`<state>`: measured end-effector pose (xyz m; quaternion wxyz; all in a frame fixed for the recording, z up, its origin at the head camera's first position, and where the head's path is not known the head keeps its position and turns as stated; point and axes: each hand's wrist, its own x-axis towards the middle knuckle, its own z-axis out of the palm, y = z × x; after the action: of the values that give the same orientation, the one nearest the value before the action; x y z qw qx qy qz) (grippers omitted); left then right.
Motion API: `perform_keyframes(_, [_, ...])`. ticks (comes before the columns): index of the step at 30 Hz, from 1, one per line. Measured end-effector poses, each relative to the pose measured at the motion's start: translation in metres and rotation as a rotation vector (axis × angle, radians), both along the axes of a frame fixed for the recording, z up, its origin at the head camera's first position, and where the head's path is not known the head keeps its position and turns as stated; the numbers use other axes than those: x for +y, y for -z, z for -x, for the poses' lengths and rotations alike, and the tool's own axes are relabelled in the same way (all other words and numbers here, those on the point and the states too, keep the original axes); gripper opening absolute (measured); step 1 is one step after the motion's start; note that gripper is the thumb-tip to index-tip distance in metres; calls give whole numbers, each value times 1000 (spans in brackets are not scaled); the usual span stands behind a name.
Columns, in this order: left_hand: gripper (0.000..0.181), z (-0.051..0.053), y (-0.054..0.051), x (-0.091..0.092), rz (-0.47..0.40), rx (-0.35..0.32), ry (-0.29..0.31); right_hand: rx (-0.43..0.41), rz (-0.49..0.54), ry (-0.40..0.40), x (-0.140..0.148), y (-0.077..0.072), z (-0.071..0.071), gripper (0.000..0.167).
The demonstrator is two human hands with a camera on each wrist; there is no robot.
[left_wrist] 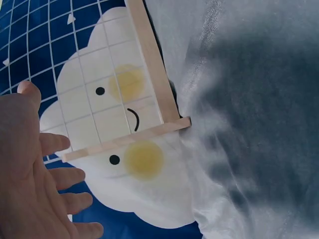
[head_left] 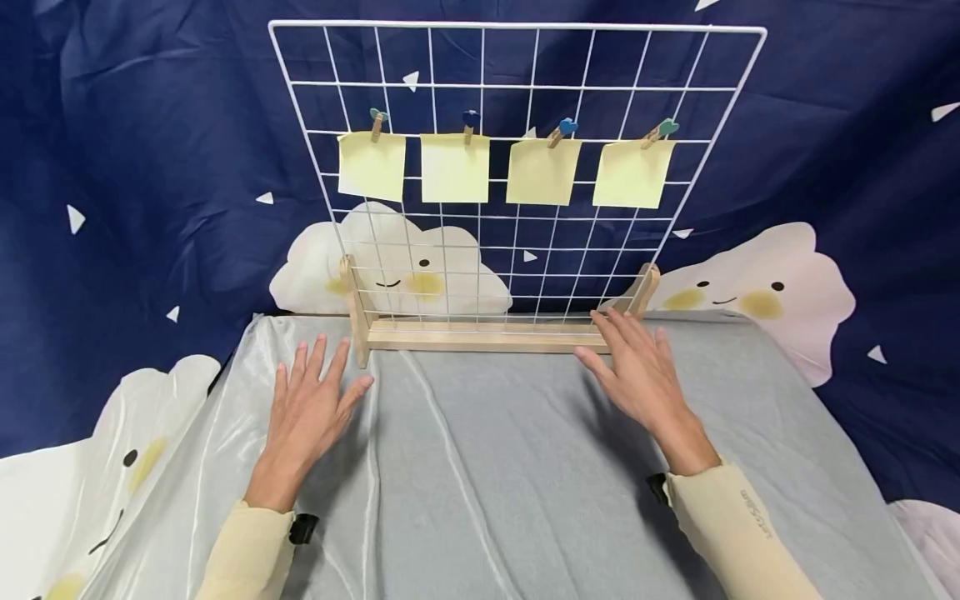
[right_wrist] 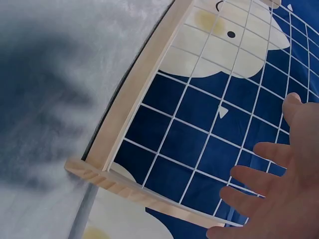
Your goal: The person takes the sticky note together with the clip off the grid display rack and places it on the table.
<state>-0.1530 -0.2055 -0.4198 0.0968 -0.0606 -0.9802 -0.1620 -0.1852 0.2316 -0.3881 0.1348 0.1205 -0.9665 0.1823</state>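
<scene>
My left hand (head_left: 306,417) hovers with spread fingers over the grey cloth, near the left foot of the wooden stand (head_left: 487,340). My right hand (head_left: 639,375), fingers also spread, is in front of the stand's right end and holds nothing. A white wire grid (head_left: 517,85) stands upright in that base. Four-sided yellow paper notes hang in a row on it: one at far left (head_left: 372,167), others beside it, and one at far right (head_left: 633,175). Small wooden clothespins (head_left: 555,136) with green or blue heart tops fasten them.
Grey cloth (head_left: 480,467) with a few creases covers the table. Behind it hangs a dark blue curtain (head_left: 150,167) printed with white clouds and small triangles. Black bands (head_left: 303,528) sit at the wrists, by the cream sleeves (head_left: 251,554).
</scene>
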Motion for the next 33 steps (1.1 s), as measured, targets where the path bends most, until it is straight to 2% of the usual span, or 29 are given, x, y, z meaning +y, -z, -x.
perform_keyframes(10, [76,5,1,1,-55,10,-6,166,86,-40,-8,-6,8,56])
perform_keyframes(15, [73,6,-3,0,-123,47,-2,182,127,-42,-23,-14,12,54])
perform_keyframes(21, [68,8,-2,7,-228,115,8,199,156,-54,-38,-24,18,51])
perform_keyframes(26, [66,10,1,9,-265,134,7,190,182,-59,-48,-31,22,49])
perform_keyframes(33, [64,16,-3,8,-324,164,5,185,220,-71,-61,-45,28,49])
